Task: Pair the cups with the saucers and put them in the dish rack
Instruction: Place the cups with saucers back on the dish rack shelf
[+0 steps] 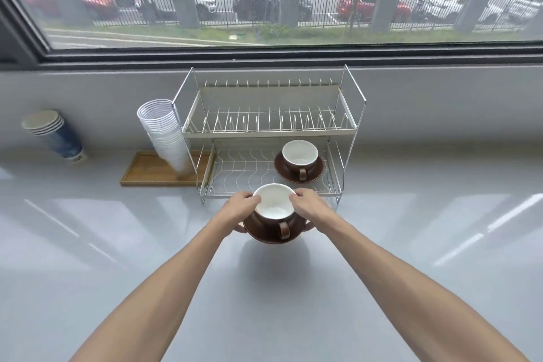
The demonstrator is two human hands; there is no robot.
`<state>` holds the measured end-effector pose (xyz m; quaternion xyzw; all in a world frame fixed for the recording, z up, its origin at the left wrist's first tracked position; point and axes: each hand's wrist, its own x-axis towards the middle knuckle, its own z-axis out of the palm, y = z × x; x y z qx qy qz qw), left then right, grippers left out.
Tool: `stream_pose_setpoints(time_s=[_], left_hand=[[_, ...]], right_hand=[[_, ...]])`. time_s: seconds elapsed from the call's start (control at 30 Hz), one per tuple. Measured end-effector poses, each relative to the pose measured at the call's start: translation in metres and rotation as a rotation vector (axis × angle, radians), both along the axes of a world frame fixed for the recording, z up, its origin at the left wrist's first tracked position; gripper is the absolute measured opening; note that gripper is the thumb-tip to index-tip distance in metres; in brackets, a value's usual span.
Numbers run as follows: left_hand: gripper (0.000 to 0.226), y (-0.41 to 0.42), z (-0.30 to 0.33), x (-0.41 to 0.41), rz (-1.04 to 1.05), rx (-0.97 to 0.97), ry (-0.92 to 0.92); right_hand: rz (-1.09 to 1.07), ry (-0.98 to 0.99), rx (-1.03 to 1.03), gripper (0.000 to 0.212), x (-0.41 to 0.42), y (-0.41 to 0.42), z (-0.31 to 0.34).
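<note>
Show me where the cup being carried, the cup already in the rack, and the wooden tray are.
carried cup (273, 203), head view, on its white inside.
racked cup (299, 153), head view, on its white inside.
wooden tray (147, 169), head view, on its bare floor.

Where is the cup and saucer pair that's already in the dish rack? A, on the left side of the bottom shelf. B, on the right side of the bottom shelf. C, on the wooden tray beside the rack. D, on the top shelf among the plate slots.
B: a brown cup sits on its saucer on the right side of the dish rack bottom shelf; the top shelf's slots hold nothing.
</note>
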<state>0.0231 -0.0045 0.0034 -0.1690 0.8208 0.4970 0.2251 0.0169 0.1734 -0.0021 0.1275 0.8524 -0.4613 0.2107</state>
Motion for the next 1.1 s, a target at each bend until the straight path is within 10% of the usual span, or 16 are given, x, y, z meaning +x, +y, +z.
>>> stream_pose_setpoints(time_s=[1.1], left_hand=[[0.055, -0.069, -0.024, -0.162, 0.228, -0.022, 0.069]], right_hand=[[-0.053, 0.106, 0.042, 0.031, -0.157, -0.100, -0.040]])
